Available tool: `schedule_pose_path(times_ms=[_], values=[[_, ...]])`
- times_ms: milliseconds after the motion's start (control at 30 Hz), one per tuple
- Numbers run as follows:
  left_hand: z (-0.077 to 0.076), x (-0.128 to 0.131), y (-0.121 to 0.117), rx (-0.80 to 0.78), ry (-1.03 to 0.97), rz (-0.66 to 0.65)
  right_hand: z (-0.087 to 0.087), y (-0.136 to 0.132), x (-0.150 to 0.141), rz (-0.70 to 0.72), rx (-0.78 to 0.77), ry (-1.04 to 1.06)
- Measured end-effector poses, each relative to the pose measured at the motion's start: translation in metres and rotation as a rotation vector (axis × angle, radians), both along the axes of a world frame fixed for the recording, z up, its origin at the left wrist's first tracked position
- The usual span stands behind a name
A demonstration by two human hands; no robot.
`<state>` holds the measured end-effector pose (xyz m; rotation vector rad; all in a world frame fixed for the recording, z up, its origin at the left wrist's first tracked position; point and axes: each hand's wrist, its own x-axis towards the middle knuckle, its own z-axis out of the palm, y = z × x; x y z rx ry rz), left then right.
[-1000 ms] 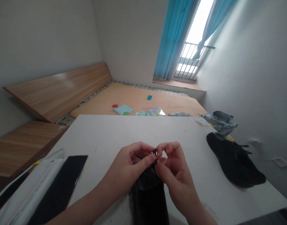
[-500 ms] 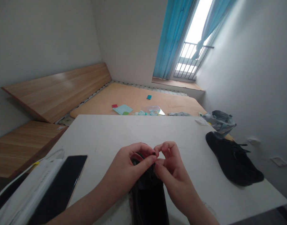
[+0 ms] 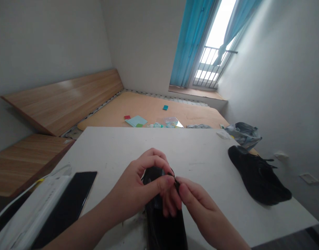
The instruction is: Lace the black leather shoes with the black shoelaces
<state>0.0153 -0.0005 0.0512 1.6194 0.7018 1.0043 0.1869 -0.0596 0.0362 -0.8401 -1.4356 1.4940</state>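
Note:
A black shoe (image 3: pixel 166 229) stands on the white table right in front of me, its toe pointing away and partly covered by my hands. Over its front, my left hand (image 3: pixel 151 177) pinches a dark shoelace (image 3: pixel 176 183) between thumb and index finger. From the right, my right hand (image 3: pixel 197 198) grips the same lace between thumb and forefinger, with its other fingers curled in beneath my left hand. Both hands are close together, fingertips almost touching. A matching black lace-up shoe (image 3: pixel 255 173) rests at the table's right side.
On the left of the white table (image 3: pixel 117 146) lie a black phone (image 3: pixel 68 205) and a white power strip (image 3: pixel 42 208) with cables. Behind is a bed (image 3: pixel 146 102) with a light-blue booklet (image 3: pixel 136 121) and plastic packaging. A bag (image 3: pixel 244 133) sits beyond the right shoe.
My right hand has turned and shifted slightly lower, its fingers now tucked under the left. My left fingers have arched up, and more dark lace shows between the two hands.

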Motion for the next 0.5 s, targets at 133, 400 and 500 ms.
schedule_pose_path(times_ms=[133,400,500], values=[[-0.003,-0.007,0.009,-0.053,0.114,-0.014,0.018,-0.023,0.018,-0.02,0.105,-0.265],[-0.028,-0.002,0.029,0.036,0.659,-0.084,-0.008,-0.04,0.077,-0.495,0.664,-1.215],[-0.036,0.003,0.029,0.086,0.776,-0.114,-0.016,-0.048,0.086,-0.276,0.59,-1.05]])
